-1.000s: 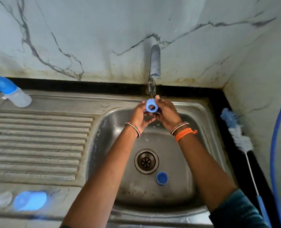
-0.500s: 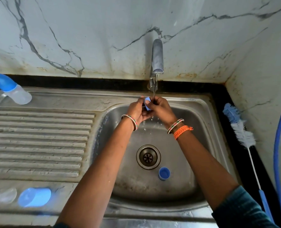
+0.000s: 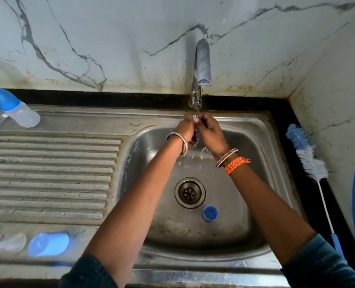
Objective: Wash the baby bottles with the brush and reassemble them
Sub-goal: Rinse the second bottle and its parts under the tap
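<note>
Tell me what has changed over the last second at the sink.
The blue ring, shown face-on a second ago, has been turned and closed in between the left hand and right hand; only a sliver shows under the tap. Both hands grip it throughout. The blue cap by the drain, the brush and the bottle stayed put.

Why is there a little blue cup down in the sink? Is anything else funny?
That blue cap lies loose in the sink beside the drain, away from its bottle. The brush lies unused on the right ledge. Nothing looks spilled or broken.
</note>
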